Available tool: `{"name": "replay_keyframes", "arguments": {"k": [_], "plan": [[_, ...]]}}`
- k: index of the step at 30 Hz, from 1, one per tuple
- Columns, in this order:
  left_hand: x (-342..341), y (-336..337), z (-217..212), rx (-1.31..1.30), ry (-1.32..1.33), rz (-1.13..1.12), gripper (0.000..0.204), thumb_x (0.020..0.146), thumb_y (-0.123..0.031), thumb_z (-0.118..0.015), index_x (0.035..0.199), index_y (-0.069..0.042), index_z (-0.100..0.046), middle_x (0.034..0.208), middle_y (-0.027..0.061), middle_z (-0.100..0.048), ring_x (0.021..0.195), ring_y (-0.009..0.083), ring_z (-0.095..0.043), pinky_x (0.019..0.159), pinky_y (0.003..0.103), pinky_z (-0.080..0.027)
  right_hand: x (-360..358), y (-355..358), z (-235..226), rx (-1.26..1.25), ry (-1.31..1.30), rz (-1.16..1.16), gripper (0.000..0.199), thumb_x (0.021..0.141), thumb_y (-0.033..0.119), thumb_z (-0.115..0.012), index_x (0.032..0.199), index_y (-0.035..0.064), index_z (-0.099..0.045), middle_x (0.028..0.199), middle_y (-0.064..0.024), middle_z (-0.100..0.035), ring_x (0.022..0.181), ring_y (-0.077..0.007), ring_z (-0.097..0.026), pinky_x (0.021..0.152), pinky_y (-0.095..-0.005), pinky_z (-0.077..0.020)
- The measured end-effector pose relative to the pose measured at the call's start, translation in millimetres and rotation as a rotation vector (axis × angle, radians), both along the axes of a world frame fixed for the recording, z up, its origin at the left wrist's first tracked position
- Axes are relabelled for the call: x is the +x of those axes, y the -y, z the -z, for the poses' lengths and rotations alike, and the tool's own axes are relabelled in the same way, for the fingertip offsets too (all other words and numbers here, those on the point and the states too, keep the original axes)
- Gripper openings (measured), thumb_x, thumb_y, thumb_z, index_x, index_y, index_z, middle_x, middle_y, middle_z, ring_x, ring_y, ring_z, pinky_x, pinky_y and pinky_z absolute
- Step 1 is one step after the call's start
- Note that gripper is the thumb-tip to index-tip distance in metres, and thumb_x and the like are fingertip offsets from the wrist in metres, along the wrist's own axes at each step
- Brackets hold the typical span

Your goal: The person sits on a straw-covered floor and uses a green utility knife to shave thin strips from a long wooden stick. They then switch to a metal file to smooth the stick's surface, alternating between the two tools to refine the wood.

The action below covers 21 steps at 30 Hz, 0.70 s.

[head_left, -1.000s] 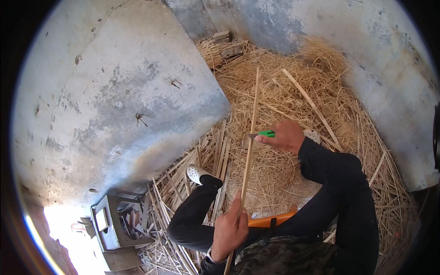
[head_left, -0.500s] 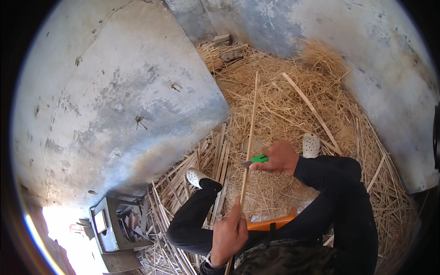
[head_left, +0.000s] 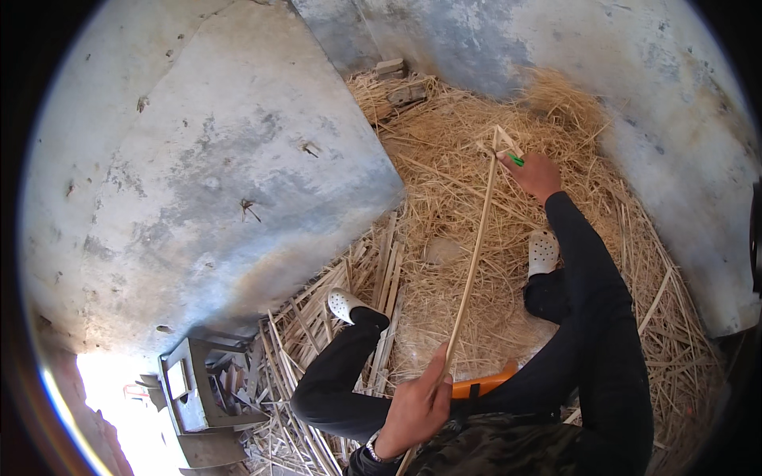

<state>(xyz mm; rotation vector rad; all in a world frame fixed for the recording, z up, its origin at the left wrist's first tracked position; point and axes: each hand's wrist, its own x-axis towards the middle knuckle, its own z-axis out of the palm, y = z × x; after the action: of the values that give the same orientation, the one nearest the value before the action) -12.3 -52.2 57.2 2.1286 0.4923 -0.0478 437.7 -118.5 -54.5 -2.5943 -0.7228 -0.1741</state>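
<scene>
My left hand (head_left: 417, 408) is closed round the near part of a long, thin pale bamboo strip (head_left: 474, 270), which slants away from my lap over the shavings. Farther out, my right arm is stretched forward, and the right hand (head_left: 540, 176) grips a knife with a green handle (head_left: 516, 159). The knife is at the far end of the strip, its blade too small to make out clearly. A second pale strip (head_left: 509, 141) shows just past the knife, mostly hidden by my right hand and arm.
Pale shavings (head_left: 460, 190) cover the floor between my feet in white clogs (head_left: 543, 252). Split strips (head_left: 381, 278) lie along the left wall (head_left: 214, 159). An orange seat (head_left: 488, 385) is under me. A worn wooden cabinet (head_left: 190, 393) stands at lower left, beside a bright opening.
My right hand and the knife have slid forward along the strip, from its middle to its far end. The strip's far end has swung to the right; my left hand moved slightly right.
</scene>
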Motion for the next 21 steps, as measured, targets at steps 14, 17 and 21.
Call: {"name": "replay_keyframes", "arguments": {"k": [14, 17, 21], "plan": [[7.5, -31.4, 25.4, -1.234, 0.133, -0.325, 0.056, 0.099, -0.010, -0.041, 0.151, -0.004, -0.021, 0.068, 0.0052, -0.045, 0.051, 0.0114, -0.043, 0.047, 0.020, -0.037, -184.5, -4.5, -51.4, 0.003, -0.047, -0.729, 0.082, 0.075, 0.087, -0.042, 0.061, 0.0104, -0.068, 0.040, -0.0086, -0.044, 0.036, -0.0246, -0.048, 0.039, -0.0382, -0.0391], [8.3, -25.7, 26.0, -1.225, 0.095, -0.324, 0.056, 0.099, -0.012, -0.040, 0.151, -0.005, -0.021, 0.067, 0.0043, -0.043, 0.050, 0.0110, -0.042, 0.047, 0.020, -0.037, -163.4, -9.6, -58.6, -0.041, -0.116, -0.659, 0.077, 0.076, 0.085, -0.042, 0.075, 0.0153, -0.074, 0.043, -0.0100, -0.049, 0.040, -0.0270, -0.055, 0.042, -0.0383, -0.0442], [10.5, -25.6, 23.8, -1.201, 0.098, -0.327, 0.056, 0.100, -0.011, -0.039, 0.152, -0.007, -0.020, 0.067, 0.0040, -0.043, 0.051, 0.0109, -0.042, 0.048, 0.020, -0.037, -192.0, -6.0, -38.7, 0.021, 0.006, -0.787, 0.081, 0.076, 0.086, -0.042, 0.057, 0.0105, -0.064, 0.037, -0.0067, -0.040, 0.034, -0.0229, -0.047, 0.037, -0.0367, -0.0382]]}}
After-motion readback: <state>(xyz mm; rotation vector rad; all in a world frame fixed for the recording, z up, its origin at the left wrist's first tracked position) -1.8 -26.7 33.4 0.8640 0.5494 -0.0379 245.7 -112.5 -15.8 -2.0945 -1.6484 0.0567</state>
